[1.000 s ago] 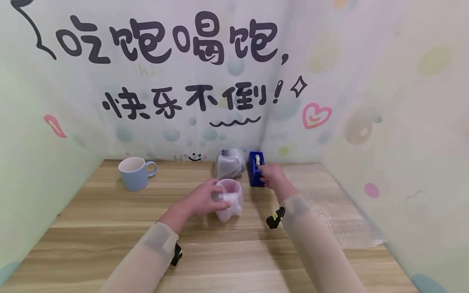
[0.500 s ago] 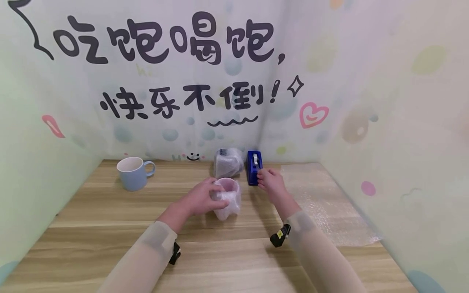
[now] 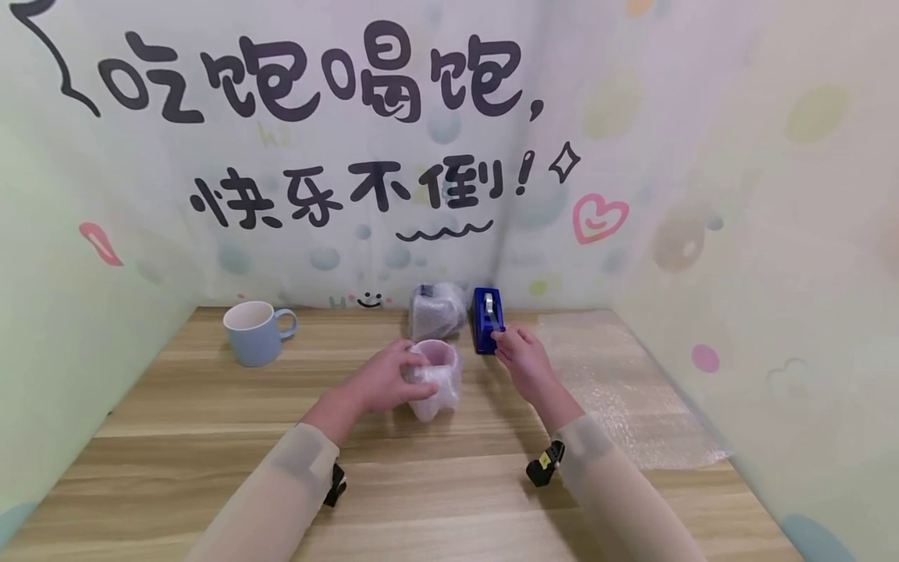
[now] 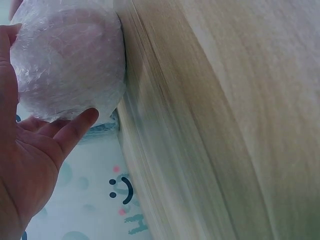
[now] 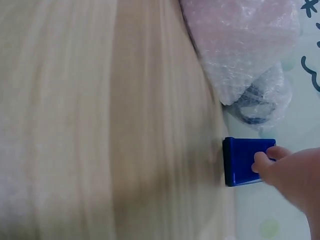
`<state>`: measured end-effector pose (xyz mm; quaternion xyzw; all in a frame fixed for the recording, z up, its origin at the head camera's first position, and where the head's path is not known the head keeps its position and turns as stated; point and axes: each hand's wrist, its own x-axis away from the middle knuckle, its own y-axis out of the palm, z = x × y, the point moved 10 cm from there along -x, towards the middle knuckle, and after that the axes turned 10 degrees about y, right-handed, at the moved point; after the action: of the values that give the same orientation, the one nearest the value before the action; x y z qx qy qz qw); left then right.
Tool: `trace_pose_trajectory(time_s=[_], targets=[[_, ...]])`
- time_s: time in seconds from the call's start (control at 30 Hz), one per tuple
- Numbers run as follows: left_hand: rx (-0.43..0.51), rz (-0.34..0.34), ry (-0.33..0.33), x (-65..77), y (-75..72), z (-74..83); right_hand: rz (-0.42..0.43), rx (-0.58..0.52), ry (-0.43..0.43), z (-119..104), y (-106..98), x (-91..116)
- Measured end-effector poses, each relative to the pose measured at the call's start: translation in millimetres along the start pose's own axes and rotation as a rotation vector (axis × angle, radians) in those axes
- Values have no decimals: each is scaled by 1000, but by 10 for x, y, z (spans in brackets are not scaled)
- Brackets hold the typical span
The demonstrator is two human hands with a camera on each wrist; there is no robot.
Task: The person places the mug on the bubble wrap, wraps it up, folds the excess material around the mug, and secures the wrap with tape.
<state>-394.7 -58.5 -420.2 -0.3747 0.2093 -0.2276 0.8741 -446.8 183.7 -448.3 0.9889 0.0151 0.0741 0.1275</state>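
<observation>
A pink cup wrapped in bubble wrap stands on the wooden table, its pink rim uncovered at the top. My left hand grips it from the left, thumb in front and fingers behind; the left wrist view shows the wrapped side up close. Beyond the cup, to the right, stands a blue tape dispenser. At its front my right hand pinches the end of a clear tape strip that runs from the roll. In the right wrist view, thumb and finger meet before the blue dispenser.
A second bubble-wrapped item stands at the back, left of the dispenser. A light blue mug is at the back left. Flat bubble wrap covers part of the table's right side. A printed curtain closes off the back.
My right hand has drawn back from the tape roll toward the dispenser's front, pulling the tape strip out. The left hand has kept its hold on the wrapped cup.
</observation>
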Motion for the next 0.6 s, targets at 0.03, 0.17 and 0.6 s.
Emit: trace_pose_trajectory(time_s=[0.03,0.17,0.6], targets=[[2,3,3,-3,-2,1,-17,-13,-11,-1,14,3],[16,-2,4,-5,12,6,-49,-42,-22,7,31,27],[6,22,28,1,2,28,136,744,294,156,-122,454]])
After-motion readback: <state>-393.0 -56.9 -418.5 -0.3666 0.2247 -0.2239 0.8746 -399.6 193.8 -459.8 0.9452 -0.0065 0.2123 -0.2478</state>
